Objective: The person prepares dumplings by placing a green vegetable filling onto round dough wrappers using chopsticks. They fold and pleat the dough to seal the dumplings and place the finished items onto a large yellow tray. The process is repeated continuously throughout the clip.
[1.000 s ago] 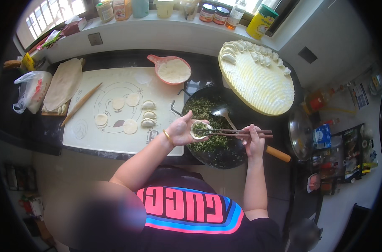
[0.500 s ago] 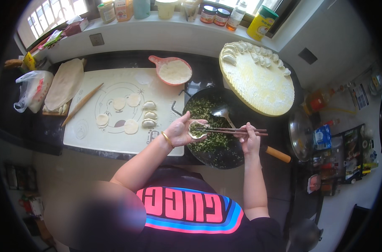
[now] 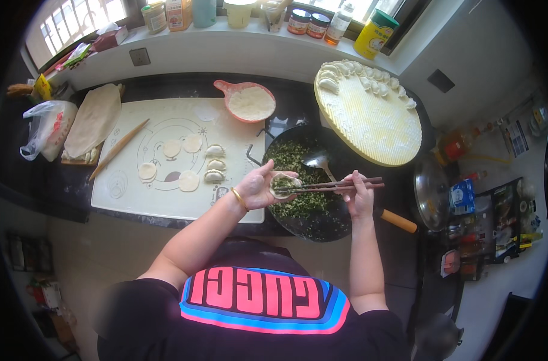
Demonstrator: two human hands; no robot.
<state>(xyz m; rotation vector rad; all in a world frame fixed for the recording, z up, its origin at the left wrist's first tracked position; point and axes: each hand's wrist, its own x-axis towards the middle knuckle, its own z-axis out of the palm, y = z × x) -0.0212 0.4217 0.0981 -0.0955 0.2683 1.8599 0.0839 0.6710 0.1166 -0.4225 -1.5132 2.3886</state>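
Observation:
My left hand (image 3: 257, 189), with a gold bangle at the wrist, cups a round dumpling wrapper (image 3: 279, 193) over the left side of a dark wok (image 3: 325, 233). Green chopped filling lies on the wrapper. Brown chopsticks (image 3: 323, 188) are gripped in my right hand (image 3: 359, 197), their tips at the filling on the wrapper. More chopped green filling (image 3: 304, 207) fills much of the wok. A metal spoon (image 3: 316, 161) rests in it. On the white mat (image 3: 129, 195) to the left lie several flat wrappers (image 3: 188, 181) and three folded dumplings (image 3: 214, 163).
A rolling pin (image 3: 120, 148) lies across the mat's left side, beside a dough sheet (image 3: 93, 123). A red flour scoop (image 3: 248, 102) sits behind. At the back right, a round yellow tray (image 3: 370, 123) bears several dumplings. The wok's wooden handle (image 3: 398, 221) points right; a glass lid (image 3: 432, 197) stands beyond.
The filling now lies spread more fully over the wrapper in my left hand. My head has left the lower left of the picture. Both hands stay nearly in place.

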